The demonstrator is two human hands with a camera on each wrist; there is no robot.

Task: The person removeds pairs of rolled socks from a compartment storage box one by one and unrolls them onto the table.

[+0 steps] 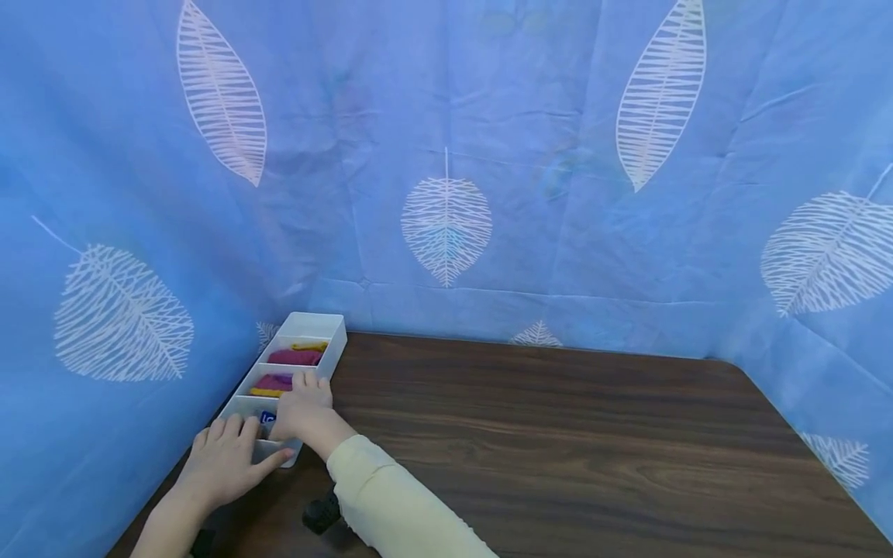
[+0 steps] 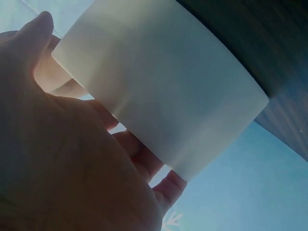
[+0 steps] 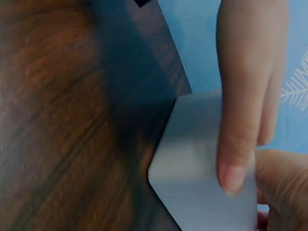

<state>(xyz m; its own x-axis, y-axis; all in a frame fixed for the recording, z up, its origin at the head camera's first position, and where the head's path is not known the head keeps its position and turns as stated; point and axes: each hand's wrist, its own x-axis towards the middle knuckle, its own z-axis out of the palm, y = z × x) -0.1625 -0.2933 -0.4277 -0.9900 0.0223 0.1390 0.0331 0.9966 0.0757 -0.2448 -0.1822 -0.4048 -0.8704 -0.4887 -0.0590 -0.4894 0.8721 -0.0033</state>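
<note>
A long white divided box (image 1: 335, 341) stands at the table's left edge. Two compartments hold folded maroon and mustard cloth pieces (image 1: 296, 356); a nearer one shows a dark blue item with white marking (image 1: 267, 417). My left hand (image 1: 222, 463) rests over the box's near end, thumb spread toward the near right corner. In the left wrist view its fingers (image 2: 144, 159) reach over the rim behind the white end wall (image 2: 168, 86). My right hand (image 1: 305, 411) bends over the box's right side, its thumb down in a near compartment. What its fingertips touch is hidden.
Dark brown wooden tabletop (image 1: 558, 434) stretches to the right of the box. Blue cloth with white leaf prints (image 1: 446, 225) hangs along the back and both sides. A black object (image 1: 321, 513) shows beneath the right sleeve (image 1: 391, 496).
</note>
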